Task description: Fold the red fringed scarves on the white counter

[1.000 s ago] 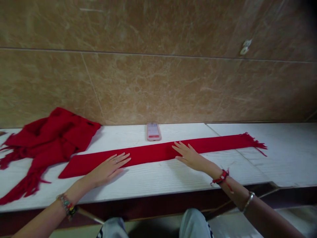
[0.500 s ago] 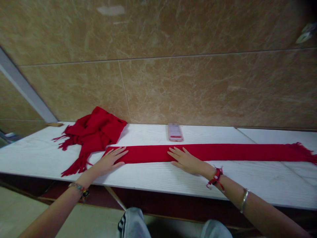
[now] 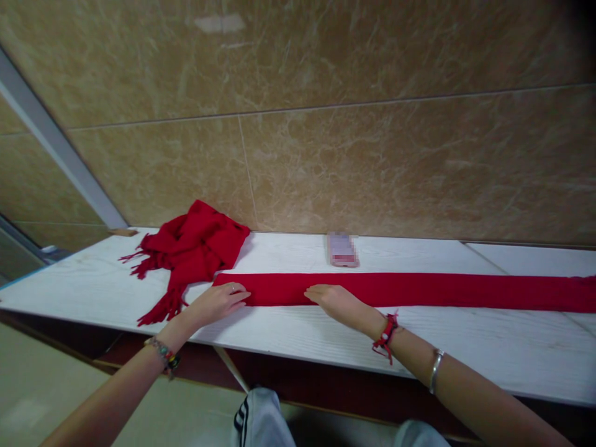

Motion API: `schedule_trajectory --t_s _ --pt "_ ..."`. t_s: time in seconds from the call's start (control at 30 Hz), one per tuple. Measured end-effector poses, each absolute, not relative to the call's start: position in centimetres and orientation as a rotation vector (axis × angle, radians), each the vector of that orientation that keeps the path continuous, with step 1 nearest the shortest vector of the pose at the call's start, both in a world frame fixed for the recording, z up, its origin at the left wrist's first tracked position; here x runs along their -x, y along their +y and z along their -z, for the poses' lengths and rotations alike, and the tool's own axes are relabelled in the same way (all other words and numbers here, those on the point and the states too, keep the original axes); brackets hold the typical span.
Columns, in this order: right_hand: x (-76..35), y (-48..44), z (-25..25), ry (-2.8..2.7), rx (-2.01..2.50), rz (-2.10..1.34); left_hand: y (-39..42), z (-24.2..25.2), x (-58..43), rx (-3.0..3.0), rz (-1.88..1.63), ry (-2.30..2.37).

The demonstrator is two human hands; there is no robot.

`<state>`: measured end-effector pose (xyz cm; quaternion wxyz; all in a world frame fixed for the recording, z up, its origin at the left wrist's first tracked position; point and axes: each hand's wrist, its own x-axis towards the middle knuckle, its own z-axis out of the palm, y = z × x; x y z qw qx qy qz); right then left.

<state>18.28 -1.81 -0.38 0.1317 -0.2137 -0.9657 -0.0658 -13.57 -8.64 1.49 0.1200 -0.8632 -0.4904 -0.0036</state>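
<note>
A long red scarf (image 3: 419, 290) lies flat in a narrow strip along the white tabletop, running out of view on the right. My left hand (image 3: 221, 302) rests near its left end, fingers stretched out over the cloth and holding nothing. Farther right, my right hand (image 3: 338, 304) touches the strip with its fingers extended close together, also with nothing in them. Just behind and left of my left hand is a second red scarf (image 3: 200, 242), loosely heaped, its fringed ends spread toward the front and left.
A phone (image 3: 343, 250) lies behind the flat scarf, near the brown tiled wall (image 3: 372, 167). The white table (image 3: 288, 335) has its front edge just above my knees. A small brown block (image 3: 123, 232) sits at the back left.
My fingers have drawn together from a wider spread. My right hand has moved left along the scarf, nearer my left hand. The view has shifted slightly, so the scarf's right fringe is out of sight.
</note>
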Motion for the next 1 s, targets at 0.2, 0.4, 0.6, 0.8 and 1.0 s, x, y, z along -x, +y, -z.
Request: schedule_trajectory --t_s 0.2,0.4,0.6,0.8,1.0 --pt "-17.9 -3.0 -1.0 -2.88 0.634 0.328 -8.8 -1.9 12.9 2.511 -0.114 -1.392" --pt "-18.1 -3.4 -0.8 -2.796 0.633 0.418 -9.1 -1.7 13.5 2.459 -0.153 -1.43" --pt "-18.8 -3.0 0.7 -2.795 0.54 0.4 -10.0 -0.9 14.9 2.417 -0.086 -1.425" --pt "-17.2 -2.8 0.1 -2.654 0.615 0.171 -9.8 -2.5 15.0 2.553 0.045 -1.569" --pt "-12.0 -2.3 0.9 -2.672 0.775 0.019 -7.0 -0.1 12.6 2.297 0.386 -1.704"
